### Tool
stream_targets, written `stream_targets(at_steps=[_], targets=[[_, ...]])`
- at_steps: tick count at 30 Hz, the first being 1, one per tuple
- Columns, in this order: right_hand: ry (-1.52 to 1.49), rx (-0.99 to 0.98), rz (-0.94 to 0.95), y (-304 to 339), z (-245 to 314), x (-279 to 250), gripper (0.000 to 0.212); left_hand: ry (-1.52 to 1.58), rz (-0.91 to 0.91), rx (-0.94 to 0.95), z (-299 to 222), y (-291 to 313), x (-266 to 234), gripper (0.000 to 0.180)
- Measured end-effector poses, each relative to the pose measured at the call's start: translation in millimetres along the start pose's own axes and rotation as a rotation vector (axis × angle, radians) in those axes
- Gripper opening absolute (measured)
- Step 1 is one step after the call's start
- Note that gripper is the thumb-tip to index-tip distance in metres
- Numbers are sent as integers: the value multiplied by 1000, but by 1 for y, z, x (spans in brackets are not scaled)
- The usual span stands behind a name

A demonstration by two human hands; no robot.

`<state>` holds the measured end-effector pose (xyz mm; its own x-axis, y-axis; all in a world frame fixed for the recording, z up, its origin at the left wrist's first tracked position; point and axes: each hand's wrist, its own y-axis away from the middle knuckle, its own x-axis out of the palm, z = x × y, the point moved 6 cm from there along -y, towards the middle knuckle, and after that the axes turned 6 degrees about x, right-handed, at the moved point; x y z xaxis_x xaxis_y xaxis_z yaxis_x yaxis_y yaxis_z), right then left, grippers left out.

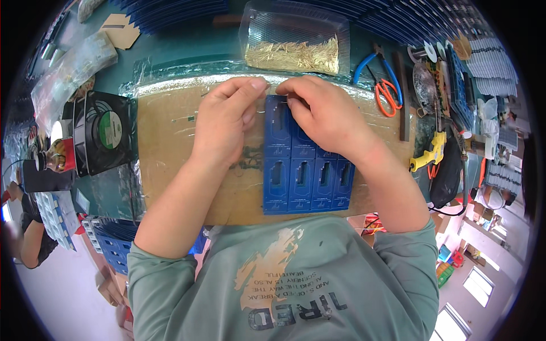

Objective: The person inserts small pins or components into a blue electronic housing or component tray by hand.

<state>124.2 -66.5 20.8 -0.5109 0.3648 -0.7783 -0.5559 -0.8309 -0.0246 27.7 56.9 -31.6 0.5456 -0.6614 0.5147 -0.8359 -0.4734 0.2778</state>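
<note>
A blue circuit board panel [307, 184], divided into several identical sections with slots, lies on a brown work mat [170, 165] in front of me. At its far left corner my left hand [223, 116] hovers with thumb and forefinger pinched together; anything between them is too small to make out. My right hand [327, 111] reaches over the panel's far edge with fingers curled in, hiding part of the upper sections. Something thin shows by its fingertips, too small to name. Just beyond both hands is a clear plastic tray [293, 31] holding a heap of thin brass-coloured pins [293, 57].
On the right lie blue-handled pliers [392, 74], an orange-handled tool [387, 99], a dark bar [404, 99] and a yellow gun-shaped tool [431, 152]. A black fan [105, 133] stands left. Stacked blue boards [398, 20] line the back. Another person's arm [33, 241] shows far left.
</note>
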Motion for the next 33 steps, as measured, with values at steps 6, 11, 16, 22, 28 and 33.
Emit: stream_targets(at_steps=[6,11,16,22,28,33], targets=[[-40,86,30,-8,-2,1,21,27,-8,22,-2,0,0,17],[-67,157,64,-9,0,0,21,15,-20,15,-3,0,1,18],[-61,170,46,-9,0,0,21,21,-9,16,-1,-1,0,18],[16,63,4,-10,8,0,20,27,-17,22,-2,-1,1,18],[-18,95,37,-10,5,2,19,29,-19,20,-1,-1,0,18],[14,174,48,-10,0,-2,24,28,18,6,0,-1,0,19]])
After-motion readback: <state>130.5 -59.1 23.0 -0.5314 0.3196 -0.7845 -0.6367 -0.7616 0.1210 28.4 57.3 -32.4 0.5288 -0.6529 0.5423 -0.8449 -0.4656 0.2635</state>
